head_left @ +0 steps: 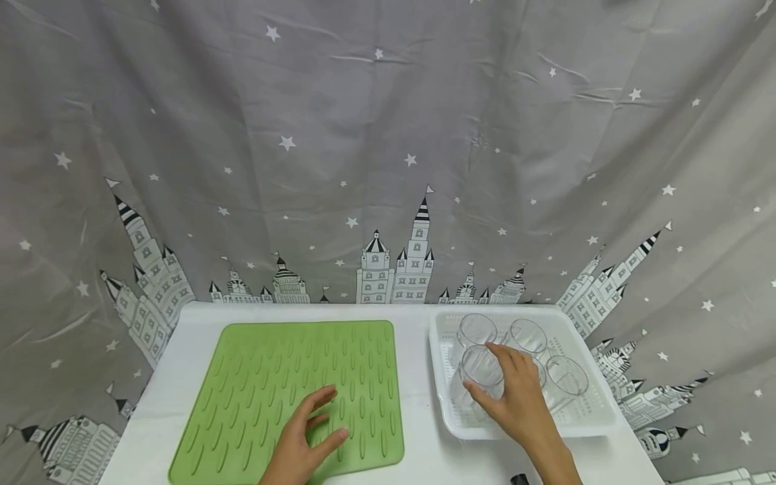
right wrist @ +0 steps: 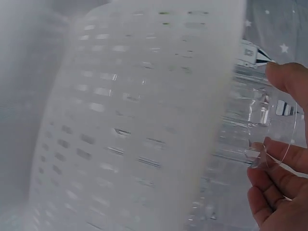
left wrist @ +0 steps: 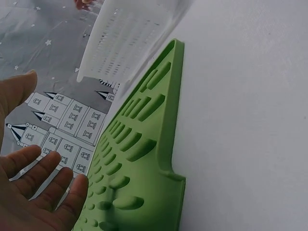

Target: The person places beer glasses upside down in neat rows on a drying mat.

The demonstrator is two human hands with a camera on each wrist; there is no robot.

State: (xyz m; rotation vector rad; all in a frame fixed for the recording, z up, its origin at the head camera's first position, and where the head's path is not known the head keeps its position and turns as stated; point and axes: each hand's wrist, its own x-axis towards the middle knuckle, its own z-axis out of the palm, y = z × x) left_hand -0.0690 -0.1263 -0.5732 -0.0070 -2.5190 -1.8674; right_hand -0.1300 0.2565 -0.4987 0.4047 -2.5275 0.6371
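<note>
Several clear drinking glasses stand together in a white plastic basket [head_left: 445, 404] on the right. My right hand [head_left: 518, 397] reaches over the basket and grips the front-left glass [head_left: 481, 367] near its rim, thumb on one side and fingers on the other. In the right wrist view the thumb and fingers [right wrist: 284, 178] lie around the clear glass [right wrist: 260, 110], which shows above the basket's wall. My left hand [head_left: 306, 438] hovers over the front part of a green ridged mat [head_left: 291, 377], its fingers spread and relaxed, holding nothing.
Mat and basket lie side by side on a white table [head_left: 418, 391], with a strip of tabletop between them. Behind the table hangs a grey curtain [head_left: 339, 168] printed with stars and castles. A small black object [head_left: 519, 479] shows at the front edge, near the right forearm.
</note>
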